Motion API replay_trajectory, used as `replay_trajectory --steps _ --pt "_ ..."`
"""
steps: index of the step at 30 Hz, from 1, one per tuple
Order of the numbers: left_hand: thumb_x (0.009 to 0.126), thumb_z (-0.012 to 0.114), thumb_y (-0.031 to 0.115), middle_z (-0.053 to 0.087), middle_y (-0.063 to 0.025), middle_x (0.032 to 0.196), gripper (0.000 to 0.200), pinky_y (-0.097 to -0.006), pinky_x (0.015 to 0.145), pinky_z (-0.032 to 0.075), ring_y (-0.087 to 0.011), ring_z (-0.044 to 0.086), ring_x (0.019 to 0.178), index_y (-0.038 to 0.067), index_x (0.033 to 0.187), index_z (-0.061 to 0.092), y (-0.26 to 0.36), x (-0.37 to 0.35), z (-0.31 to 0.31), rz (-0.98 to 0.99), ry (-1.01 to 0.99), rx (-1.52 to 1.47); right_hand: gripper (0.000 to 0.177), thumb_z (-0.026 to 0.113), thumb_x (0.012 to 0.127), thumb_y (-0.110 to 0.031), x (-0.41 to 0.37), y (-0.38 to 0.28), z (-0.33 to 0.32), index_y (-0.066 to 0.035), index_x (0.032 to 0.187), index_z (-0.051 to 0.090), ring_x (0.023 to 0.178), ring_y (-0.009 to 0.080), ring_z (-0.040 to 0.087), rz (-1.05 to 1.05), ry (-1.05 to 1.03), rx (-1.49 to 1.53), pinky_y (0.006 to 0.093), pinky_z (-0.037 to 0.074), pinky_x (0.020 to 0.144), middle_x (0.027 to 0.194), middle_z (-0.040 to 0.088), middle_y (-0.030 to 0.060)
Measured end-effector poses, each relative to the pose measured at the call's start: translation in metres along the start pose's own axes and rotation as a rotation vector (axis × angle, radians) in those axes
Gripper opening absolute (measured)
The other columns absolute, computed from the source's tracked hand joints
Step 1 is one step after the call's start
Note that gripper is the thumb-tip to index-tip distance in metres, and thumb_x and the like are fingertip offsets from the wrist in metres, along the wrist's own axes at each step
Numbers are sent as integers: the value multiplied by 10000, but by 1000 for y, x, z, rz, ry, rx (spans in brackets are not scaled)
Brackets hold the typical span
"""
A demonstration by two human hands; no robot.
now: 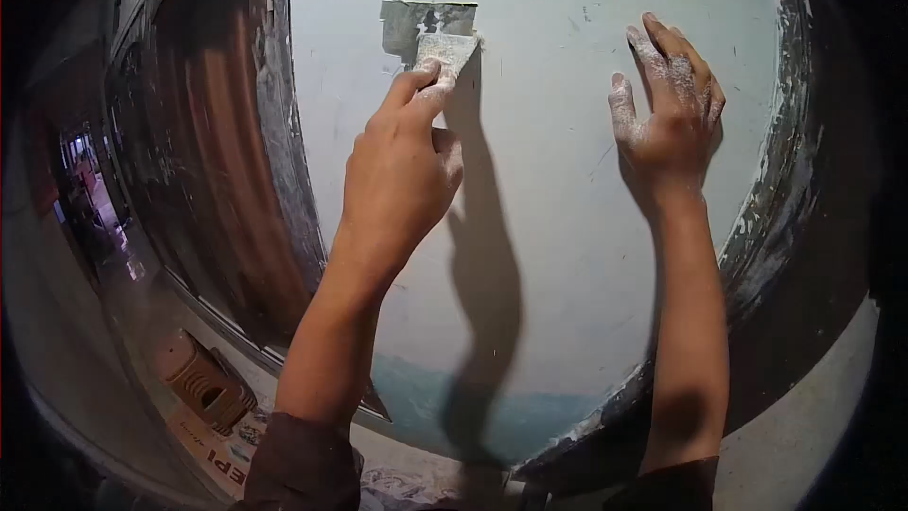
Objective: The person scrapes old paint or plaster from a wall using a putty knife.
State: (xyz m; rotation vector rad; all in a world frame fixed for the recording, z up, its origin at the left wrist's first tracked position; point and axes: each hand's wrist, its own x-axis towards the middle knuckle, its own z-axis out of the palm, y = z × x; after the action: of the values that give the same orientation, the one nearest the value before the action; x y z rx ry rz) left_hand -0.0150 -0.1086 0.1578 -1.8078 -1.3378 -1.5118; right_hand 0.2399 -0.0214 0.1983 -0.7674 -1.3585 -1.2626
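Observation:
My left hand (402,156) is closed round a putty knife (447,49), its blade dusted white and pressed to the pale panel (558,227). My fingers hide the handle. Just above the blade is a grey patch (402,24) with a ragged lower edge and a straight top edge, where the pale coating is absent. To the right, my right hand (670,99) lies palm-side on the panel with its fingers spread, holding nothing. White powder coats its fingers and thumb.
Dark, scuffed frame strips (780,132) border the panel. Reddish-brown folds (222,132) show at the left. Below, a brown plastic stool (203,378) stands near a printed cardboard piece (203,445) on the floor. A blue-green band (539,412) crosses the panel's lower part.

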Motion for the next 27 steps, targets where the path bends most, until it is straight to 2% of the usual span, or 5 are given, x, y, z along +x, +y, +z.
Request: replay_trajectory --steps 12,13,16,22,27 --pt "857 618 -75 634 -148 1437 432 -385 804 558 -299 713 870 -56 1285 675 -8 9 12 68 64 21 448 712 900 -282 -1 2 3 -190 1339 714 1405 196 509 -6 10 0 443 343 1184 1501 602 -48" --pt "855 620 -82 631 -148 1439 425 -384 815 561 -308 713 875 -55 1275 677 -6 9 13 20 40 -10 451 714 895 -280 -2 1 2 -193 1337 714 1405 198 509 -11 14 -12 446 342 1182 1501 602 -49" --pt "843 637 -89 636 -146 1429 423 -390 847 566 -315 720 901 -58 1262 682 -9 18 15 122 103 47 459 718 891 -282 -2 4 5 -184 1339 712 1406 196 508 -20 15 -6 454 337 1178 1495 610 -43" --pt "849 632 -83 636 -154 1432 423 -385 840 566 -300 731 903 -57 1268 685 -9 21 12 91 74 19 450 711 895 -274 -2 5 5 -186 1337 714 1406 189 507 -24 21 4 442 335 1179 1498 608 -41" --pt "865 610 -95 633 -164 1425 461 -379 814 571 -292 732 887 -59 1322 657 -10 -15 12 24 9 -10 442 710 897 -277 -2 4 3 -194 1330 718 1405 186 507 -20 19 -1 441 336 1183 1496 607 -48"
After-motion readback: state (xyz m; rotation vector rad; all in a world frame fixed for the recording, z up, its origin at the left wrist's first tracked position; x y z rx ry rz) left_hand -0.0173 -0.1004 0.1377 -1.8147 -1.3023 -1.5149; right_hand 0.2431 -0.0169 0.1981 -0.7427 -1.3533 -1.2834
